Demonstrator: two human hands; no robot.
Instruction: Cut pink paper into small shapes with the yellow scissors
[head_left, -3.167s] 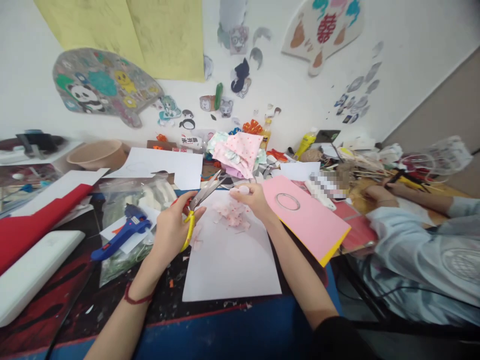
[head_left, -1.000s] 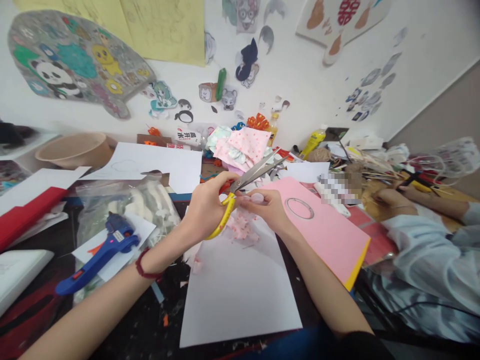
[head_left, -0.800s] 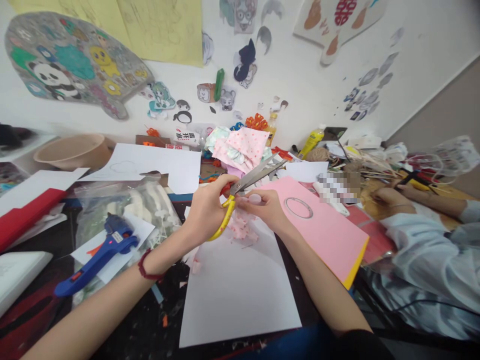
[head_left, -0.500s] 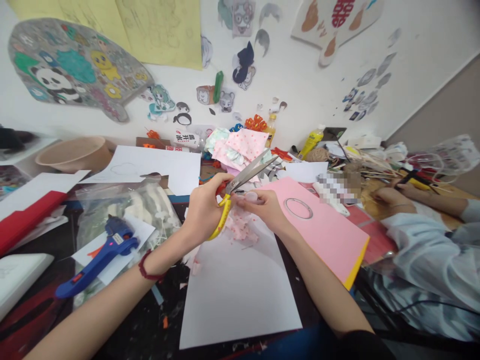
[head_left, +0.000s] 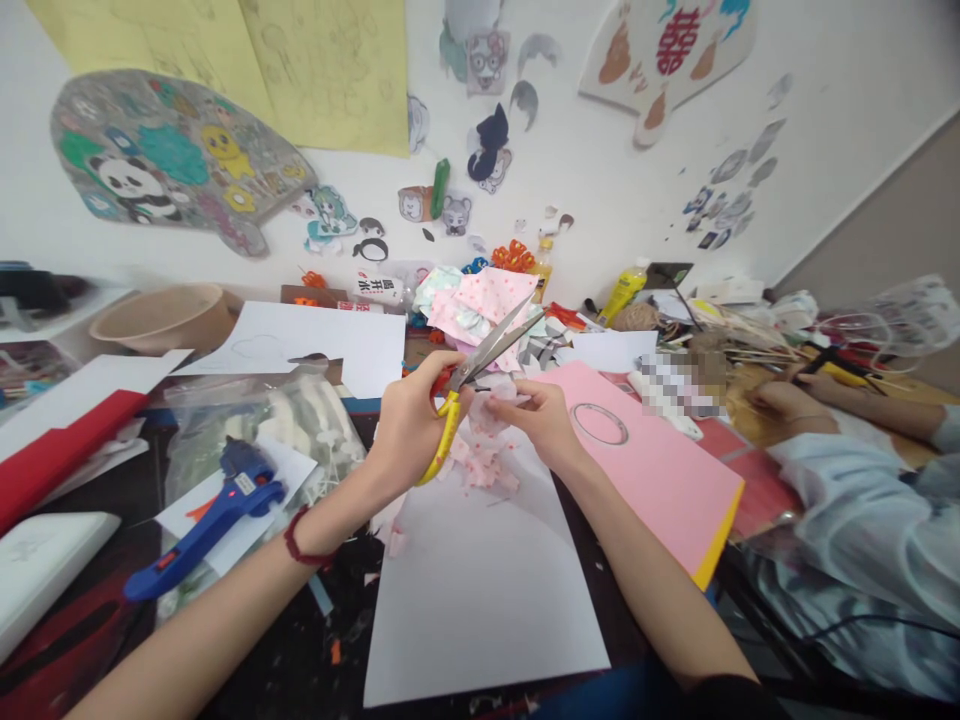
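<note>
On the tabletop (head_left: 285, 650) lies a white paper sheet (head_left: 487, 600); a wall panel (head_left: 667, 50) bears red 囍. Left hand's (head_left: 409, 425) grip clamps yellow-handled scissors (head_left: 477, 362), blades parted. Behind, a bottle label (head_left: 377, 285) shows 开水. Right hand's (head_left: 540, 415) grip pinches a pale piece (head_left: 502, 388) above pink-dotted scraps (head_left: 480, 465).

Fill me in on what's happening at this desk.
Someone's left hand grips yellow-handled scissors, blades slightly apart. Their right hand pinches a thin, pale piece close by, above pink scraps heaped on white paper. A blue glue gun lies off to the left.
</note>
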